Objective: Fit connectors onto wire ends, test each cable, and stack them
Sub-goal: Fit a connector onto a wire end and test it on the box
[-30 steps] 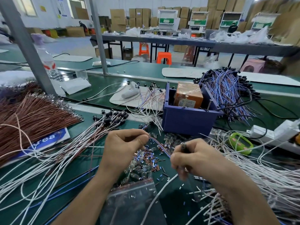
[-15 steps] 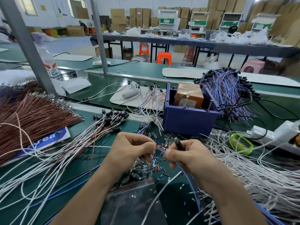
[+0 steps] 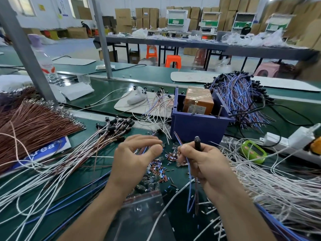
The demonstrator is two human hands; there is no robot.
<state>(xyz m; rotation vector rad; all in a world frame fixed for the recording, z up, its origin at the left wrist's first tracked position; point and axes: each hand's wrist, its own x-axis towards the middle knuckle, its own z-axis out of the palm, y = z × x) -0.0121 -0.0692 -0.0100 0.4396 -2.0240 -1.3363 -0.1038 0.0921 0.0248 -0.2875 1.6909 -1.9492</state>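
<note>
Wire pair [image 3: 188,173], blue and brown, one item: held upright just in front of the purple bin [image 3: 199,126], bare ends reaching up towards its front wall. Right hand [image 3: 203,162]: fingers curled tight round the pair and round a black-capped piece [image 3: 197,142] that stood above the fist; whether that piece belonged to the same cable could not be told. Connector [image 3: 162,145], very small, one: pinched between thumb tip and forefinger tip of the left hand [image 3: 137,159], other fingers loosely arched; located in front of the bin, left of the wire ends and apart from them.

Step judged in hand: fitting. Next move would call for closing that gap, lining the connector's mouth on one bare end, then a short steady push; testing and stacking appeared not yet reached for this cable.

Loose connectors [image 3: 159,169], many: scattered in front of the bin. Capped cables [image 3: 114,126], a sheaf: front-left of the bin. White wires [image 3: 278,185], a heap: front-right. Blue-violet bundle [image 3: 239,94]: behind the bin.
</note>
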